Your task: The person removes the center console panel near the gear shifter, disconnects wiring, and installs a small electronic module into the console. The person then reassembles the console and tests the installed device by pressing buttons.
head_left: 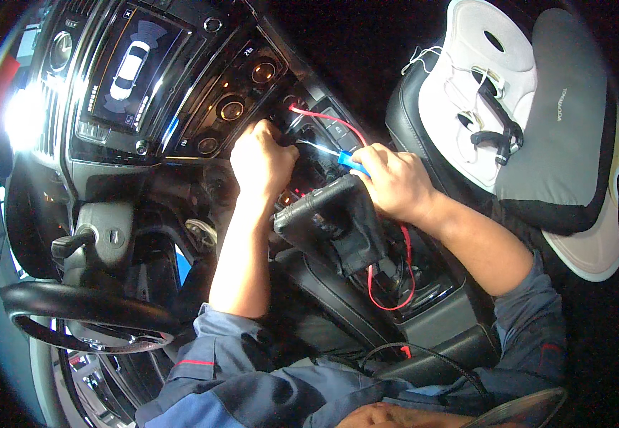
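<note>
I am inside a car, looking down at the centre console. My left hand (261, 160) is curled into the open cavity below the climate dials (231, 108), fingers closed on something hidden in there. My right hand (395, 182) grips a blue-handled screwdriver (350, 161), its shaft pointing left into the same cavity. A red wire (323, 118) loops from the cavity past my right hand and down by the gear area (389, 303). A loose black trim panel with a leather boot (338, 214) lies tilted under both hands.
The dashboard screen (132, 64) shows a car graphic at upper left. The steering wheel (81, 314) is at lower left. The passenger seat (523, 107) carries a white and grey cushion with a black strap. A bright lamp (24, 114) glares at far left.
</note>
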Available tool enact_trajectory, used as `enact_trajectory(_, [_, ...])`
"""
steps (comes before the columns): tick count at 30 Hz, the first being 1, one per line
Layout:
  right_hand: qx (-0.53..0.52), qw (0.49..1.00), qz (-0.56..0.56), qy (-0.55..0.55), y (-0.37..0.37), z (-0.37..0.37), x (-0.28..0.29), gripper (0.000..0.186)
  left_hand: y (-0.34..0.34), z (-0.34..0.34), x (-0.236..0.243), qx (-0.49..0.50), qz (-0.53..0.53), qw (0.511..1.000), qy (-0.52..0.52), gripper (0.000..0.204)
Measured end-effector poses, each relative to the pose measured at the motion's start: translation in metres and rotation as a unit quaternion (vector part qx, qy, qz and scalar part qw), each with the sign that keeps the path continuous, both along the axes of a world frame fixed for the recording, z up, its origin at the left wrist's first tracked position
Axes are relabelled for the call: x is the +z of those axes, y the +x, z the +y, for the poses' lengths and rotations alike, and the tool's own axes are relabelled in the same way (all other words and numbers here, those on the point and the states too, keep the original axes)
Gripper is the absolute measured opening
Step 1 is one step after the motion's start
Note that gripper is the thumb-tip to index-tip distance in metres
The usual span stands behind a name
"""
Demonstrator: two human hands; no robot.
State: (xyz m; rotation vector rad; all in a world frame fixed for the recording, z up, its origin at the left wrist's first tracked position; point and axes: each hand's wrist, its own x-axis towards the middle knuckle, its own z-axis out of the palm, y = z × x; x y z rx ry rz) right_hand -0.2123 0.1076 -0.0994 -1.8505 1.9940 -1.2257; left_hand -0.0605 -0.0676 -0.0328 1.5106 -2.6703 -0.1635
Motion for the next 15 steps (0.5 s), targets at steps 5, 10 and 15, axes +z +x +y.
enact_trajectory(5, [0.015,0.995,0.0,0.101,-0.001,0.003,0.025,0.029,0.002,0.001,-0.006,-0.025,0.016,0.999,-0.04,0.032])
enact_trajectory(10, [0.018,0.989,-0.023,0.146,-0.008,0.003,0.042,0.028,0.008,0.006,-0.005,-0.043,0.019,0.998,-0.042,0.029])
enact_trajectory(15, [0.037,0.979,-0.047,0.194,-0.008,0.004,0.05,0.03,0.041,0.009,0.008,-0.066,0.054,0.996,-0.004,0.032])
